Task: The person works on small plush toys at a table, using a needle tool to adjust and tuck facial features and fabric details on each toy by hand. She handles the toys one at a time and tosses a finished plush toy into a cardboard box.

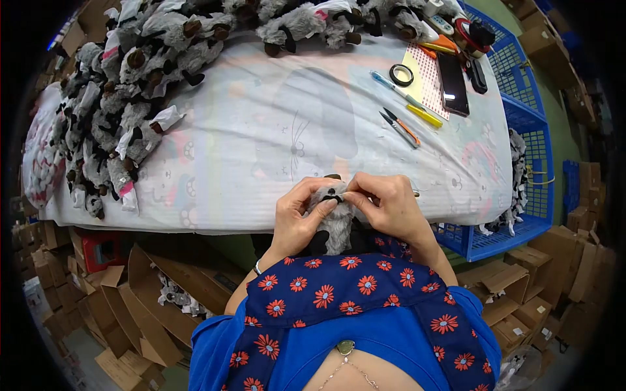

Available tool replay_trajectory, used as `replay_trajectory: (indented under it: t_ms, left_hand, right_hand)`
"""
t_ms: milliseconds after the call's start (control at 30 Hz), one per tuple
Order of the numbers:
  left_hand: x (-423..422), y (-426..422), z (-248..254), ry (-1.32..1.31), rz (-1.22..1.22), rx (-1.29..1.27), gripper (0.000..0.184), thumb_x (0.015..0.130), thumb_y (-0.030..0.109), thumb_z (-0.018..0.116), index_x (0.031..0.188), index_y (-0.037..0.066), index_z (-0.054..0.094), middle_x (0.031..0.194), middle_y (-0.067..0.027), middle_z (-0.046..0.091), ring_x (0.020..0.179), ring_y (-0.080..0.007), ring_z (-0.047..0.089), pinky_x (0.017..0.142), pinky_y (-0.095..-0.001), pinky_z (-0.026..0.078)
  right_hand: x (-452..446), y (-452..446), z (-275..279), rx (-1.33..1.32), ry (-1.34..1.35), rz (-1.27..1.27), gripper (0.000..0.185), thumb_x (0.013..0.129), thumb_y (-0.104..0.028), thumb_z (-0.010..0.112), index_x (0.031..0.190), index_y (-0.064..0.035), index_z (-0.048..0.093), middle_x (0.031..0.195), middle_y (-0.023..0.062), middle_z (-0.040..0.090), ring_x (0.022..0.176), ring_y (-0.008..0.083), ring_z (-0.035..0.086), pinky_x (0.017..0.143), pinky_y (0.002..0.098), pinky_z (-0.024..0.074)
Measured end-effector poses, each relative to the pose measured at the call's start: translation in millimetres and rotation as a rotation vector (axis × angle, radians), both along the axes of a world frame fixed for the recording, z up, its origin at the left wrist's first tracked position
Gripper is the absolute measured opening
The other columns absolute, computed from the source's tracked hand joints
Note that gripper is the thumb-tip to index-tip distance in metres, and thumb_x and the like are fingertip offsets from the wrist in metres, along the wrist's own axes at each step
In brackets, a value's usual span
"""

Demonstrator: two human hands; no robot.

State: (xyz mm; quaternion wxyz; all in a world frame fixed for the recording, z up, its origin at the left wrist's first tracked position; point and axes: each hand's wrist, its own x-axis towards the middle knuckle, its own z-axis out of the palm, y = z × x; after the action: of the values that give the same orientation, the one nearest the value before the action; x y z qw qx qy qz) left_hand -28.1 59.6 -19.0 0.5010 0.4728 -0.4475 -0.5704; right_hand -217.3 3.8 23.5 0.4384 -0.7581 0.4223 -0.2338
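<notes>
A grey plush toy [337,231] with dark patches hangs upright at the table's front edge, between my two hands. My left hand [301,215] wraps round its left side, the thumb pressed on the fur near a black detail. On the other side my right hand [385,201] pinches at that same black part with thumb and forefinger. Whether a needle or thread sits in the pinch is too small to tell. Beyond the hands lie orange-handled thread snips [400,128] on the white patterned tablecloth [241,137].
Many similar plush toys [124,117] are heaped along the left and back. At the right are a yellow marker [424,116], black tape roll [401,75], phone [453,85] and red tin [473,36]. Blue crates [528,150] stand beside the table; cardboard boxes [150,306] flank me.
</notes>
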Motion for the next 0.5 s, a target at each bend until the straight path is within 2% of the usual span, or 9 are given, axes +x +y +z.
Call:
replay_trajectory:
  t_ms: [67,200,233,367,400,500]
  left_hand:
    - [1.1,-2.1,1.1,0.005,-0.007,-0.016,0.025,0.084,-0.002,0.067,0.11,0.0,0.067,0.113,-0.0103,0.066,0.094,-0.0159,0.06,0.083,-0.0228,0.046]
    - [6.2,-9.8,11.7,0.099,-0.04,0.004,0.024,0.085,-0.003,0.065,0.108,0.001,0.067,0.123,-0.012,0.06,0.105,-0.019,0.058,0.089,-0.0253,0.045]
    - [7.2,-13.4,14.2,0.096,-0.036,-0.001,0.024,0.085,-0.003,0.065,0.108,0.001,0.067,0.123,-0.012,0.06,0.105,-0.019,0.058,0.089,-0.0253,0.045]
    - [12.8,-32.8,24.1,-0.105,0.136,-0.349,0.024,0.084,-0.001,0.066,0.108,0.002,0.066,0.134,-0.0122,0.051,0.113,-0.0213,0.053,0.092,-0.0273,0.044]
    - [14.1,-35.9,23.7,-0.106,0.138,-0.358,0.024,0.084,-0.001,0.066,0.108,0.002,0.066,0.134,-0.0122,0.051,0.113,-0.0213,0.053,0.092,-0.0273,0.044]
    - [19.1,-42.6,12.2,-0.166,-0.006,-0.45,0.029,0.084,-0.002,0.064,0.112,0.002,0.064,0.14,-0.0121,0.041,0.115,-0.0219,0.052,0.092,-0.0282,0.045]
  right_hand:
    - [1.5,-1.6,-2.8,-0.019,0.015,0.016,0.011,0.088,-0.005,0.065,0.078,-0.0012,0.063,0.063,0.0007,0.054,0.054,0.0077,0.04,0.049,0.021,0.0304]
    - [5.6,-5.5,-18.4,0.606,-0.656,-0.024,0.012,0.089,-0.008,0.065,0.079,-0.0012,0.063,0.06,-0.0011,0.052,0.054,0.0083,0.039,0.049,0.0225,0.0301]
    - [6.5,-7.9,-16.4,0.604,-0.658,-0.018,0.012,0.089,-0.008,0.065,0.079,-0.0012,0.063,0.06,-0.0011,0.052,0.054,0.0083,0.039,0.049,0.0225,0.0301]
    - [9.4,-14.6,-1.4,0.313,-0.515,-0.208,0.014,0.091,-0.01,0.064,0.079,-0.0016,0.063,0.058,-0.0019,0.05,0.053,0.0088,0.038,0.05,0.0226,0.0302]
    - [10.3,-16.4,-1.1,0.305,-0.517,-0.204,0.014,0.091,-0.01,0.064,0.079,-0.0016,0.063,0.058,-0.0019,0.05,0.053,0.0088,0.038,0.05,0.0226,0.0302]
    - [13.2,-19.1,-8.1,0.047,-0.262,-0.168,0.014,0.091,-0.008,0.063,0.079,-0.0015,0.063,0.058,-0.0014,0.05,0.053,0.0089,0.038,0.051,0.0224,0.0305]
